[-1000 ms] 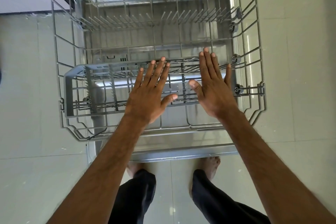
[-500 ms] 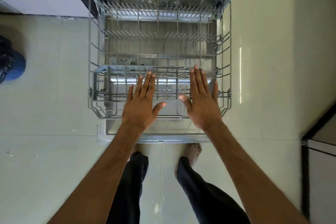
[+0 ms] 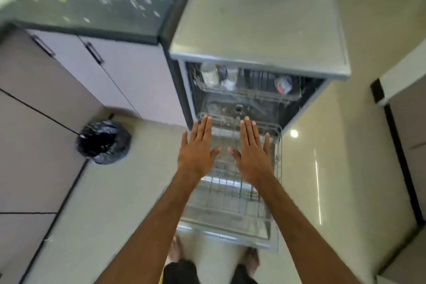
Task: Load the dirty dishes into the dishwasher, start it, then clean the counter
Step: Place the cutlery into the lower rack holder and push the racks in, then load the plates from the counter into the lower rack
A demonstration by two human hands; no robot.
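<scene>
Now the left hand (image 3: pixel 197 152) and right hand (image 3: pixel 252 154) stretch palm-down over the pulled-out lower rack (image 3: pixel 230 200) of the open dishwasher (image 3: pixel 260 18), fingers (image 3: pixel 205 129) straight and close together, holding nothing. Cups (image 3: pixel 209 74) (blurred) sit in the upper rack (image 3: pixel 253 95); crumbs (image 3: pixel 138 0) litter the table (image 3: pixel 110 23) beside it.

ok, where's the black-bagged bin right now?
Head view, left side: the round bin lined with a black plastic bag stands on the floor by the pale cabinet doors, left of the open steel dishwasher and the left hand.
</scene>
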